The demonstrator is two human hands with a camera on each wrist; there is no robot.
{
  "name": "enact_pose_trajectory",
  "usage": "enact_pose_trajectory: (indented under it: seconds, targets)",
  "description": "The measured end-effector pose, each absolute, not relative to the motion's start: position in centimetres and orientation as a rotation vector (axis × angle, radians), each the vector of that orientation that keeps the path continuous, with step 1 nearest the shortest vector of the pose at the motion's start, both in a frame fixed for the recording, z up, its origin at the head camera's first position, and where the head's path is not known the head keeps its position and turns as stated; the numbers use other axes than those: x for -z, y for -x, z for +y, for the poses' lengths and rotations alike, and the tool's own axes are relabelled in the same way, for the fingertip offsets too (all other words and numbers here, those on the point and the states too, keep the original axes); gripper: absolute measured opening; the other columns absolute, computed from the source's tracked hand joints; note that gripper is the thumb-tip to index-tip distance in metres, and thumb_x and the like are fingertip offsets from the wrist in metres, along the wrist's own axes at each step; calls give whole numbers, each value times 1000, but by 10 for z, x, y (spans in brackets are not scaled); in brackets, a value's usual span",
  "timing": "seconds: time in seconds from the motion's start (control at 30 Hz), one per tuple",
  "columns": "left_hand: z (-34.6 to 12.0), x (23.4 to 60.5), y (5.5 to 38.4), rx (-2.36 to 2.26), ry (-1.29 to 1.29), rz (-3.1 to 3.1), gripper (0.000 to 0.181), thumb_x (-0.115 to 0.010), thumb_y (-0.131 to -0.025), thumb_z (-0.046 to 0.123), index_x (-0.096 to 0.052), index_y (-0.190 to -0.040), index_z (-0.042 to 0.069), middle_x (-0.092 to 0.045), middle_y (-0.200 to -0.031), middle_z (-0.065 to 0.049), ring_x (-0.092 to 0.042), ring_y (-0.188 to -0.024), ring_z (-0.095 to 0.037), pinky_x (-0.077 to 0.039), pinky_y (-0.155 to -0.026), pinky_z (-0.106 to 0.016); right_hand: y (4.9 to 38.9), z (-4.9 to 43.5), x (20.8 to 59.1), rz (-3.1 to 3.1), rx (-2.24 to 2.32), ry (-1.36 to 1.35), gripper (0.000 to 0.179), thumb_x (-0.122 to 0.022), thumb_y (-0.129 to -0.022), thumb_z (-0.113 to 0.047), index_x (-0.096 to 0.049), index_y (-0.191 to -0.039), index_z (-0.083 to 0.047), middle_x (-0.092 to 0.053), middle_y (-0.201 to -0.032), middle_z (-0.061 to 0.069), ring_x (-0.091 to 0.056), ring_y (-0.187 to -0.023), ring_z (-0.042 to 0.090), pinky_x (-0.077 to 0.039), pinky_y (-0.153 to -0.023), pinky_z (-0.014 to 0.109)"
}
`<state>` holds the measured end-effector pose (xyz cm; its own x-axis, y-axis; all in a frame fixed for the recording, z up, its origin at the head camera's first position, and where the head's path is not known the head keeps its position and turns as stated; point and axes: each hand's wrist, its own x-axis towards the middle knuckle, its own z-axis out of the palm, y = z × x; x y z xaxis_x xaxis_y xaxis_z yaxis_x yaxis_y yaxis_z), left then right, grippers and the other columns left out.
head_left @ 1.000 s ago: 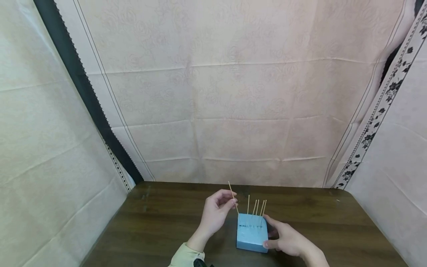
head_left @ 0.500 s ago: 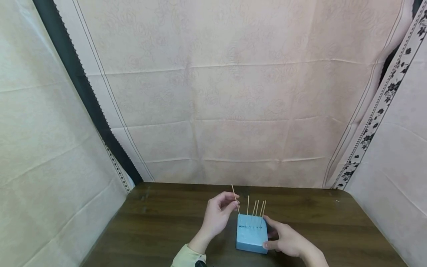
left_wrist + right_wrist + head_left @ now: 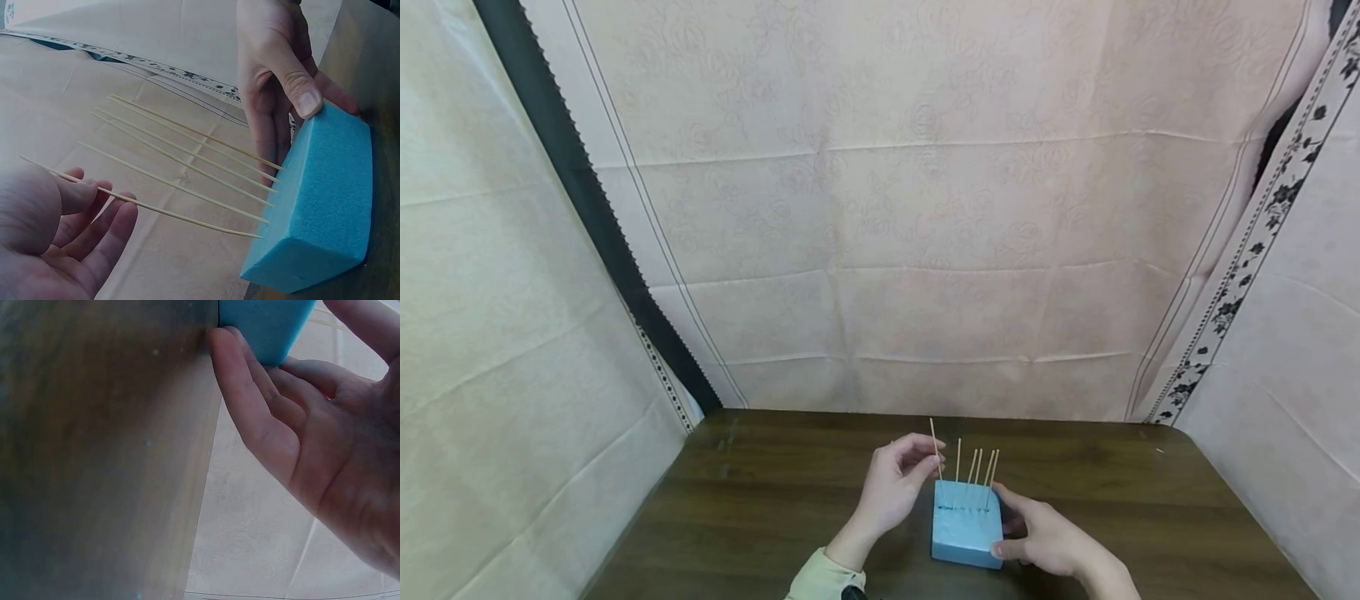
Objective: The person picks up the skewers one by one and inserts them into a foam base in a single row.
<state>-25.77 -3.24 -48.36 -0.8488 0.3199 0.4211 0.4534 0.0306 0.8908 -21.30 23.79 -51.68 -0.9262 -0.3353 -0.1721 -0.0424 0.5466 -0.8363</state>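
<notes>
A light blue foam block (image 3: 966, 535) lies on the table, with several thin wooden sticks (image 3: 976, 467) standing in its top along a row of dark marks. My left hand (image 3: 891, 483) pinches another wooden stick (image 3: 181, 217) between thumb and fingers; its lower end meets the block near the left end of the row. Whether that tip is in the foam or only touching, I cannot tell. Around the block's right side my right hand (image 3: 1048, 533) grips, thumb at the near corner and fingers along the side. In the right wrist view its fingers touch the block (image 3: 265, 328).
The dark brown wooden table (image 3: 760, 500) runs back to a pale patterned cloth (image 3: 925, 250) hanging behind it. More cloth hangs at the left (image 3: 512, 333) and right, the right one with a black floral border (image 3: 1228, 308).
My left hand has shifted a little to the right with its stick, which now stands more upright over the block's left end. The right hand and block have stayed in place.
</notes>
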Motion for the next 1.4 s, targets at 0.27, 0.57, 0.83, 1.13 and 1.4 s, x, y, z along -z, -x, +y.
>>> enact_pose_trajectory:
  seconds: [0.27, 0.57, 0.83, 1.13, 1.4]
  targets:
    - [-31, 487, 256, 1878, 818, -2269, 15, -74, -103, 12, -78, -115, 18, -77, -107, 0, -73, -97, -13, -59, -89, -27, 213, 236, 516, 2482, 1316, 284, 99, -91, -86, -18, -32, -161, 10, -67, -130, 27, -69, -109, 34, -60, -66, 44]
    - [-31, 490, 258, 1842, 825, -2287, 13, -75, -102, 14, -78, -115, 16, -77, -108, -2, -72, -96, -12, -60, -88, -28, 213, 236, 515, 2477, 1314, 265, 98, -90, -87, -17, -33, -161, 10, -67, -130, 26, -69, -109, 35, -60, -67, 45]
    - [-26, 498, 259, 1755, 882, -2326, 11, -75, -102, 10, -77, -111, 18, -75, -101, 9, -70, -90, -9, -59, -81, -28, 212, 237, 514, 2471, 1320, 276, 97, -90, -88, -18, -32, -161, 10, -67, -130, 26, -69, -110, 36, -60, -67, 45]
    - [-24, 503, 260, 1726, 907, -2336, 14, -74, -101, 5, -76, -108, 16, -74, -99, 12, -70, -88, -7, -60, -81, -28, 212, 237, 514, 2463, 1323, 283, 97, -90, -88, -19, -32, -162, 9, -66, -133, 28, -69, -111, 36, -60, -67, 46]
    - [-25, 502, 258, 1723, 856, -2377, 9, -76, -101, 9, -76, -107, 16, -72, -97, 13, -68, -87, -8, -59, -79, -27, 213, 237, 515, 2469, 1323, 277, 98, -90, -87, -18, -32, -162, 9, -64, -135, 29, -69, -113, 38, -61, -68, 46]
